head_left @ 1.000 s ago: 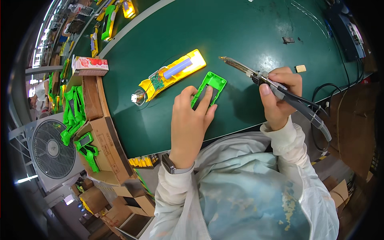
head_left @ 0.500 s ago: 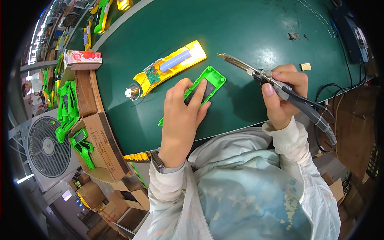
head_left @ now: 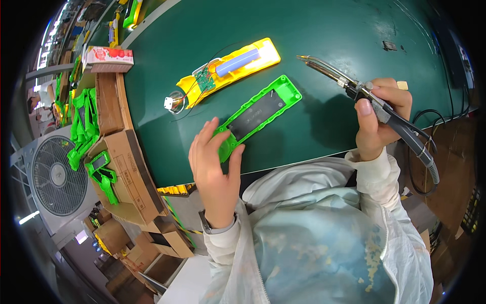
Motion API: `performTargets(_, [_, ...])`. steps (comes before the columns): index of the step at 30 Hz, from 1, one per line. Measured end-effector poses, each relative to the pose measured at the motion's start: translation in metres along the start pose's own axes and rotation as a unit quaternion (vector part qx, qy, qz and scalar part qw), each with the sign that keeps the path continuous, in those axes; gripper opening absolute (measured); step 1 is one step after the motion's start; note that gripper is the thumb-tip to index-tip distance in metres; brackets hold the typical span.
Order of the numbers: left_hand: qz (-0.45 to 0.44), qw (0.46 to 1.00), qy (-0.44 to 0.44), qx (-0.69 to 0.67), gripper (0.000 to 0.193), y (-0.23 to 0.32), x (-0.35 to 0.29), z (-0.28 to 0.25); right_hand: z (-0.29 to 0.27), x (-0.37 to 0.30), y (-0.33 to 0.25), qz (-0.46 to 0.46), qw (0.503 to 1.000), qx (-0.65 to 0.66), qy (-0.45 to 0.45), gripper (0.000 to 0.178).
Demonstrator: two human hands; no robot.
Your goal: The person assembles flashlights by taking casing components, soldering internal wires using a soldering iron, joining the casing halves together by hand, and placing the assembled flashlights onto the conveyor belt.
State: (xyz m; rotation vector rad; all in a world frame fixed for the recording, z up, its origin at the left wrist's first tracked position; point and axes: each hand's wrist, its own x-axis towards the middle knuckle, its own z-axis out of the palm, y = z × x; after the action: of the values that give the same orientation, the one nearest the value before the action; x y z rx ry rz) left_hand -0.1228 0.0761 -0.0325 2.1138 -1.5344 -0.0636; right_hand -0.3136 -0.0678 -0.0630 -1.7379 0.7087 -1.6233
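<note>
My right hand [head_left: 382, 114] is closed round a soldering iron [head_left: 364, 93], whose tip points up and left above the table. With fingers apart, my left hand [head_left: 215, 157] rests at the lower end of a green plastic housing half [head_left: 291, 91]. A black panel [head_left: 255, 115] lies in that housing. Just beyond it is a lit yellow housing half [head_left: 221, 88] with a purple cylindrical battery [head_left: 237, 63] and a green circuit board [head_left: 204, 80]. Thin wires run from the board to a clear round lamp piece [head_left: 175, 103] at its left end.
Cardboard boxes [head_left: 126, 172] with green housings [head_left: 104, 177] stand along the table's left edge, below a pink and white carton [head_left: 109, 57]. A fan [head_left: 58, 175] stands farther left. A small dark block [head_left: 389, 45] and a gold-coloured block [head_left: 402, 85] lie on the green table [head_left: 324, 30].
My left hand has slid down and left off the black panel to the green housing's lower end, uncovering the panel. The soldering iron stays in my right hand, and the whole view has shifted slightly.
</note>
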Motion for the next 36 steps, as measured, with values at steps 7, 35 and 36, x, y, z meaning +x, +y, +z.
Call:
performTargets(7, [0.037, 0.999, -0.002, 0.030, 0.026, -0.004, 0.001, 0.005, 0.002, -0.002, 0.000, 0.010, 1.000, 0.003, 0.002, 0.027])
performTargets(35, [0.071, 0.994, 0.060, 0.053, 0.033, -0.009, -0.012, 0.011, 0.003, 0.000, 0.004, -0.001, 1.000, 0.004, 0.024, 0.024])
performTargets(36, [0.067, 0.995, 0.055, 0.049, 0.032, -0.010, -0.012, 0.011, 0.003, -0.001, 0.004, 0.001, 1.000, 0.006, 0.022, 0.024])
